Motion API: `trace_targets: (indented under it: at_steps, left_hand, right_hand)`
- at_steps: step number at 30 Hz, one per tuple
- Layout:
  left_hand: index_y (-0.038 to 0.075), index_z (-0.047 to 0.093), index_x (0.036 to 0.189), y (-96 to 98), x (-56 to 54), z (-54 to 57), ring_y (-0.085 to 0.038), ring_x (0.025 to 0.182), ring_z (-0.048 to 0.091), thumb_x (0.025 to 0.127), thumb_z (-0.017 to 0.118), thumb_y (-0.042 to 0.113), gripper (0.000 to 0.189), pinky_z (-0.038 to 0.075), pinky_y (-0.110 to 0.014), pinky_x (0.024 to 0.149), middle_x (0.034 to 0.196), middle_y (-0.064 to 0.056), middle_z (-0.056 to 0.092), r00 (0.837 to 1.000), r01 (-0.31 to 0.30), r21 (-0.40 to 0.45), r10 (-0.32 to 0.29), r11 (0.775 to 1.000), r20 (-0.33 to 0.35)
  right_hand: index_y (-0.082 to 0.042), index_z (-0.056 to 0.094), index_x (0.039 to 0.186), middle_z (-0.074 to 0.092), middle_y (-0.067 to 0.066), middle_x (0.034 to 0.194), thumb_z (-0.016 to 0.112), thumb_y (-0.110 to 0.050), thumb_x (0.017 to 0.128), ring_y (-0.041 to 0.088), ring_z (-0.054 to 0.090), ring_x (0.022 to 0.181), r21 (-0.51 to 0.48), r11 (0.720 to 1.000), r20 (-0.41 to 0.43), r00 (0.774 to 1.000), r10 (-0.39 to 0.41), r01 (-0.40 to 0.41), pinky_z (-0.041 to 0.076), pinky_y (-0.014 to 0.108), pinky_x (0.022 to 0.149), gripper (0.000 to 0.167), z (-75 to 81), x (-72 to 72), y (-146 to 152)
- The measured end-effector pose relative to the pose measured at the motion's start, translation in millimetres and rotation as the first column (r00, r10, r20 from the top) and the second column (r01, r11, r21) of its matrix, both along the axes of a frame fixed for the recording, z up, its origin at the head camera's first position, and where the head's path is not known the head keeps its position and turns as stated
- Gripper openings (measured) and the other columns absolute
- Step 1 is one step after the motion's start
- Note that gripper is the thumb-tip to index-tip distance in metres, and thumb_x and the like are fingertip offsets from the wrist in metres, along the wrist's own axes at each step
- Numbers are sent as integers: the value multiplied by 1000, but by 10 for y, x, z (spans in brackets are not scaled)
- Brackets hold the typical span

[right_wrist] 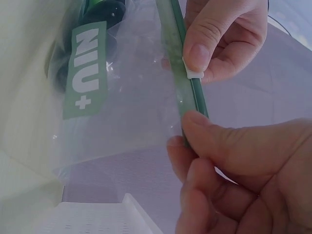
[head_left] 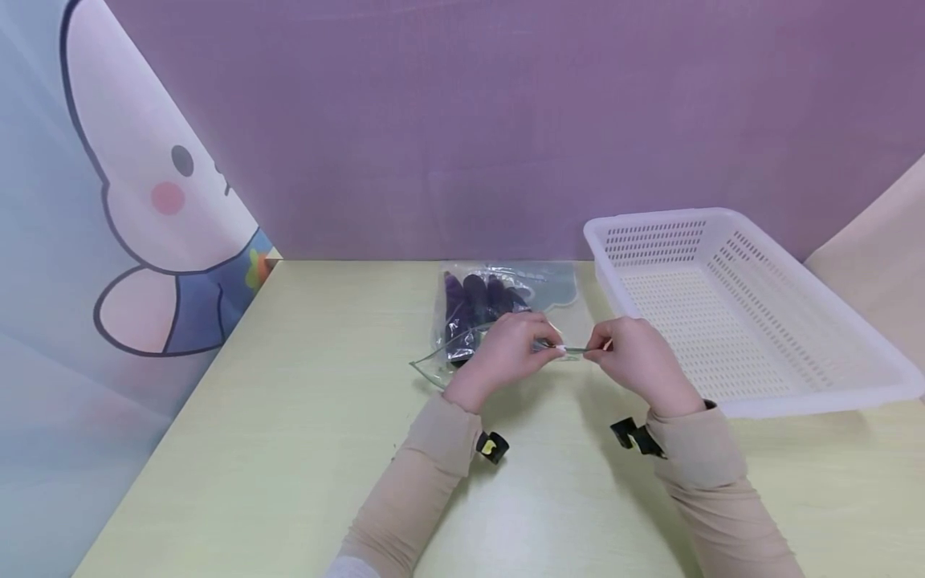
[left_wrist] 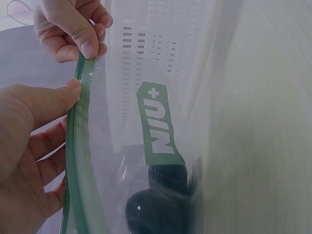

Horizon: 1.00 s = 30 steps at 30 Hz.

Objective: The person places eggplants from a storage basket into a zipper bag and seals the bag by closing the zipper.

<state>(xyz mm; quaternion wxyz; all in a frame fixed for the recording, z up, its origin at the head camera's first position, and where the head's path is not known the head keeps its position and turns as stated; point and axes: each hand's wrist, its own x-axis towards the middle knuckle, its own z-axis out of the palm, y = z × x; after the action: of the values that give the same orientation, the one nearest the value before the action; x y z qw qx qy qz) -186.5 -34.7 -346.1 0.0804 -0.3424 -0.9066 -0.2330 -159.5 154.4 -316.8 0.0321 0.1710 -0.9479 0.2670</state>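
A clear zip bag [right_wrist: 141,126] with a green seal strip hangs upright between both hands. My left hand [head_left: 511,347] pinches the white slider [right_wrist: 193,70] on the strip between thumb and finger. Close beside it, my right hand [head_left: 636,357] grips the end of the strip. The slider sits a short way from the right fingertips. Glossy dark rounded things [left_wrist: 158,209] lie low inside the bag, below a green "NIU" label [left_wrist: 157,124]. Behind the hands, another clear bag [head_left: 560,281] lies flat on the table, with long dark purple eggplants [head_left: 477,293] in it.
A white perforated plastic basket [head_left: 715,321] stands on the right of the pale table [head_left: 303,449]. Purple cloth [head_left: 462,128] backs the table, and a curtain with a cartoon figure [head_left: 181,225] hangs on the left.
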Motion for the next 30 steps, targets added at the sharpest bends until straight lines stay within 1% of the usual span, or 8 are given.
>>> trace_targets:
  at_steps: [3,8,12,14,19,21,24,30]
  left_hand:
    - [17,74,94,-6,-4,-4,-6,77,60,88,67,27,14,46,-27,86,92,6,69,1000,7,13,-7,1000,-1]
    - [15,74,94,-13,-16,-17,-6,77,60,88,67,25,13,47,-22,78,93,5,69,1000,16,36,-16,999,5]
    - [15,74,94,-5,-25,-14,-7,77,60,88,67,25,13,46,-20,74,93,5,69,1000,19,37,-20,999,9]
    - [15,74,93,0,-26,-10,-7,78,60,88,67,25,13,46,-19,74,93,5,69,1000,19,35,-20,999,15]
    - [15,74,93,2,-13,-13,-8,78,60,88,68,25,13,46,-18,72,94,5,69,1000,14,18,-15,1000,22]
    - [15,74,93,-6,-3,-17,-8,79,60,87,68,25,13,46,-19,73,93,5,69,1000,3,7,-3,1000,17]
    - [15,74,92,-18,4,-24,-8,80,61,87,68,26,13,47,-20,74,94,6,69,1000,-8,0,8,1000,1]
    - [15,74,93,-27,-3,-4,-8,84,62,87,68,25,13,48,-21,77,96,5,70,1000,-2,3,2,1000,-4]
  right_hand:
    - [-6,68,68,65,4,64,70,-2,79,12,51,52,-1,1000,-2,1000,1,-1,40,27,49,12,-2,-5,4]
    - [-7,68,68,65,3,63,69,-3,79,12,50,52,1,1000,-7,1000,-4,4,39,27,49,12,1,-10,6]
    - [-7,69,67,64,2,61,70,-3,79,12,48,50,10,1000,-19,1000,-23,23,39,26,48,12,11,-1,10]
    - [-7,69,68,63,2,59,70,-4,79,13,46,49,19,999,-22,999,-37,38,37,27,48,11,16,7,11]
    - [-8,70,69,66,6,64,70,-7,79,16,44,51,33,997,-12,997,-74,74,35,28,50,10,12,26,8]
    - [-7,70,69,68,8,69,70,-7,79,16,45,53,29,997,-6,997,-77,77,35,28,51,10,4,30,2]
    - [-7,70,69,68,9,69,70,-7,80,16,44,52,20,997,2,997,-75,75,35,28,50,10,-7,29,-7]
    - [-7,70,68,68,9,70,70,-6,79,16,44,52,15,997,-15,997,-74,74,34,28,50,11,5,19,-2]
